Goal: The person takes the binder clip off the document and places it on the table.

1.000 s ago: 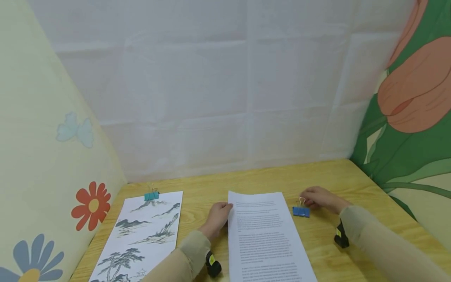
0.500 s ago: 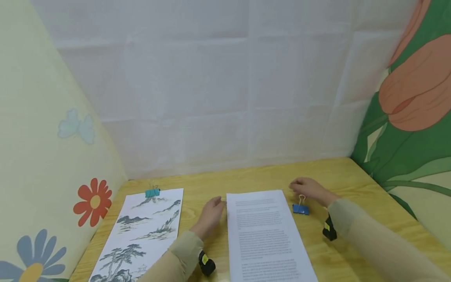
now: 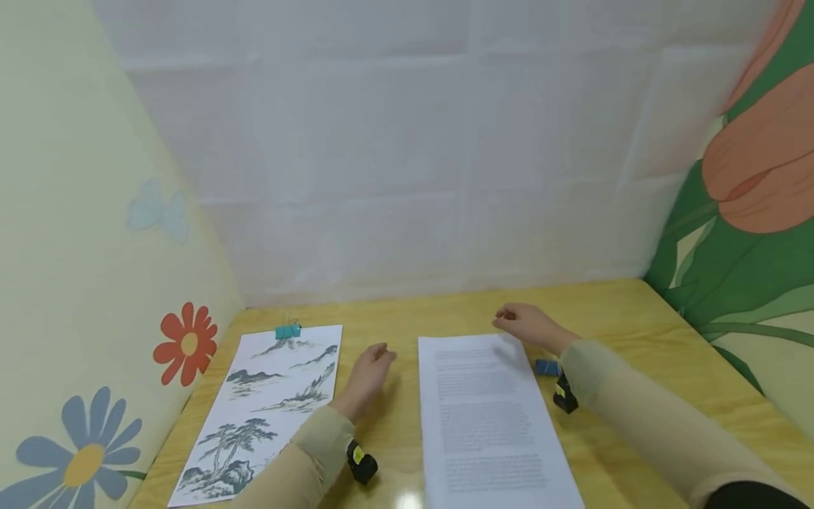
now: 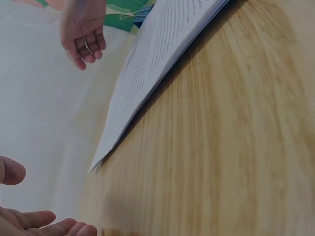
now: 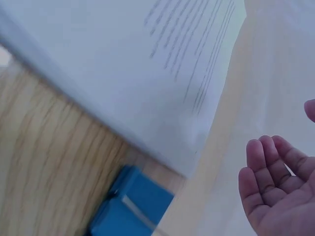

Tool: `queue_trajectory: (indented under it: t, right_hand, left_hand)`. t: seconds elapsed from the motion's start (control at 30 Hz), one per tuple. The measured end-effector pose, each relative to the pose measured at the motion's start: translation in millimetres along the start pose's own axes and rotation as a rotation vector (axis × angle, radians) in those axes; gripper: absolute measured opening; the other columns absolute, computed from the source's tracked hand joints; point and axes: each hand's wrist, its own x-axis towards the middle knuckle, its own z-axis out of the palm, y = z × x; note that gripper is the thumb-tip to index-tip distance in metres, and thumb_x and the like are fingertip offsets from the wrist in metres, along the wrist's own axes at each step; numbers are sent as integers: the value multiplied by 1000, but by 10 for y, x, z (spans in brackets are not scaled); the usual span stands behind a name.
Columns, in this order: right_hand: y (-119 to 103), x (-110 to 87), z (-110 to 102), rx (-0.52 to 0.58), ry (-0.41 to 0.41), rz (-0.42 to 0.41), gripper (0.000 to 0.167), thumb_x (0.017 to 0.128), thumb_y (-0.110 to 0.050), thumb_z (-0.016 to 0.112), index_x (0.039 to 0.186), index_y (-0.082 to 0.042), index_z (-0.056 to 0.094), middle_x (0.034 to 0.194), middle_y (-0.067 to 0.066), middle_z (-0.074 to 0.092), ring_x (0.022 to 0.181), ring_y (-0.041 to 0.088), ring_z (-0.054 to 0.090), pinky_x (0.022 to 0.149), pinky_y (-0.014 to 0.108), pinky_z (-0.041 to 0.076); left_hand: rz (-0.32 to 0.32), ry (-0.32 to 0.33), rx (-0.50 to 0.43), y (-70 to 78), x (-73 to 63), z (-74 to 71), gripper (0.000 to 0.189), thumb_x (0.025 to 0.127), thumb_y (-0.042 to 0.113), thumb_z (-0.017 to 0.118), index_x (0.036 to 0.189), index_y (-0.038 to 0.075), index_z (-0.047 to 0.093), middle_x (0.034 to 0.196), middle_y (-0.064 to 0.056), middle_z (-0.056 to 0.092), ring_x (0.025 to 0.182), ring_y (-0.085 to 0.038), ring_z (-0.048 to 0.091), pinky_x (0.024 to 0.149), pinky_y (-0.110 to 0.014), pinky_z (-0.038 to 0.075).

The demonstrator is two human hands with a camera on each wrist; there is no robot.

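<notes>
A thick stack of printed paper [image 3: 483,424] lies on the table in the head view. Left of the stack, my left hand [image 3: 367,378] hovers over the wood, thumb apart from the fingers and nothing held. My right hand [image 3: 533,326] is raised near the stack's far right corner. The right wrist view shows its fingers [image 5: 268,172] loosely bent around nothing. A blue binder clip [image 3: 547,367] rests on the table by the stack's right edge, partly hidden behind the right forearm; its blue body [image 5: 135,206] shows up close in the right wrist view.
On the left lies a sheet with ink landscape drawings [image 3: 267,403], a teal binder clip [image 3: 288,331] at its top edge. A white cloth backdrop [image 3: 407,155] stands behind the wooden table [image 3: 394,452]. Flower-painted panels [image 3: 76,297] flank both sides.
My left hand has left the stack's left edge and moved leftward. My right hand has moved from beside the blue binder clip up and left toward the stack's far corner.
</notes>
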Motion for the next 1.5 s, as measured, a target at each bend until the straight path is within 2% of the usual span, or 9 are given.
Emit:
queue_trajectory:
  t: [0.2, 0.4, 0.6, 0.73, 0.97, 1.1, 1.27, 1.5]
  right_hand:
    - [-164, 59, 30, -25, -11, -3, 48, 104, -31, 56, 132, 7, 60, 126, 22, 64, 117, 38, 60, 96, 51, 50]
    - [-356, 201, 242, -7, -56, -47, 43, 103, -29, 59, 128, 6, 63, 118, 16, 67, 109, 31, 63, 92, 48, 52]
    - [-487, 275, 481, 25, -72, -53, 37, 103, -25, 61, 126, 4, 66, 120, 14, 68, 112, 32, 63, 94, 48, 52]
    - [-599, 336, 603, 69, -84, -78, 35, 102, -22, 60, 125, 4, 67, 118, 13, 69, 110, 30, 64, 93, 47, 52]
    - [-728, 460, 745, 161, -124, -66, 31, 103, -24, 61, 123, 0, 68, 108, 5, 70, 99, 21, 67, 87, 42, 55]
    - [-798, 523, 808, 162, -137, -81, 30, 103, -22, 62, 122, 0, 68, 108, 5, 70, 97, 20, 67, 85, 40, 55]
    - [-907, 573, 869, 172, -166, -88, 30, 103, -23, 62, 122, 0, 67, 109, 8, 70, 97, 21, 67, 84, 40, 55]
    - [-976, 624, 991, 211, -191, -78, 31, 102, -20, 63, 121, 3, 67, 108, 10, 70, 97, 26, 69, 83, 38, 57]
  left_hand:
    - [-8, 4, -17, 2, 31, -7, 57, 108, 23, 48, 152, -11, 37, 152, -32, 42, 133, -46, 49, 105, -53, 45]
    - [-13, 49, -74, -72, 14, -104, 55, 108, 18, 47, 151, -13, 36, 152, -34, 40, 136, -49, 45, 107, -55, 44]
    - [-15, 56, -140, -168, -63, -246, 54, 109, 16, 44, 151, -15, 32, 150, -38, 40, 136, -52, 43, 108, -56, 42]
    - [12, 76, -107, -188, -68, -423, 48, 109, 15, 45, 147, -14, 38, 144, -35, 47, 134, -49, 47, 108, -55, 42]
    - [13, 165, -31, -220, 19, -702, 42, 106, 12, 49, 137, -17, 49, 131, -32, 58, 122, -44, 56, 102, -52, 47]
    - [8, 201, -12, -247, 47, -834, 42, 106, 11, 49, 135, -18, 49, 129, -33, 57, 119, -44, 56, 102, -54, 47]
    - [-4, 230, 3, -266, 60, -989, 44, 106, 13, 47, 138, -18, 46, 133, -34, 53, 123, -46, 53, 106, -56, 43]
    - [-36, 223, 3, -314, 55, -1097, 46, 107, 14, 46, 140, -18, 43, 138, -36, 49, 127, -48, 50, 109, -58, 40]
